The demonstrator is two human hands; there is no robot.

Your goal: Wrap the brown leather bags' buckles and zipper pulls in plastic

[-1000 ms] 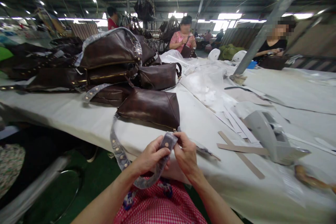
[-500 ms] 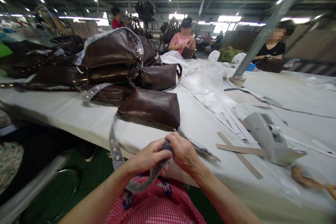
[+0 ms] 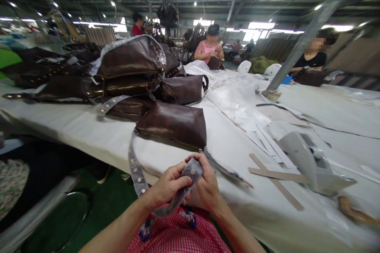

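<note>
Both hands are closed around a studded bag strap wrapped in thin clear plastic film, just off the table's front edge. My left hand grips it from the left, thumb lying on top. My right hand is wrapped round the strap's other side, its fingers curled over the top. The strap loops down below my hands, and a plastic-covered length with studs hangs over the table edge at left. A dark brown leather handbag with a gold zip lies on the table just beyond my hands, with the strap running from its left end.
A pile of brown handbags fills the table's left side. To the right stand a grey tape dispenser, crossed brown strips and clear plastic sheets. A slanted metal post rises from the table. Co-workers sit across it.
My hands have turned the strap, so its flat studded face now shows between them. The view has shifted slightly. The handbag stays where it lay.
</note>
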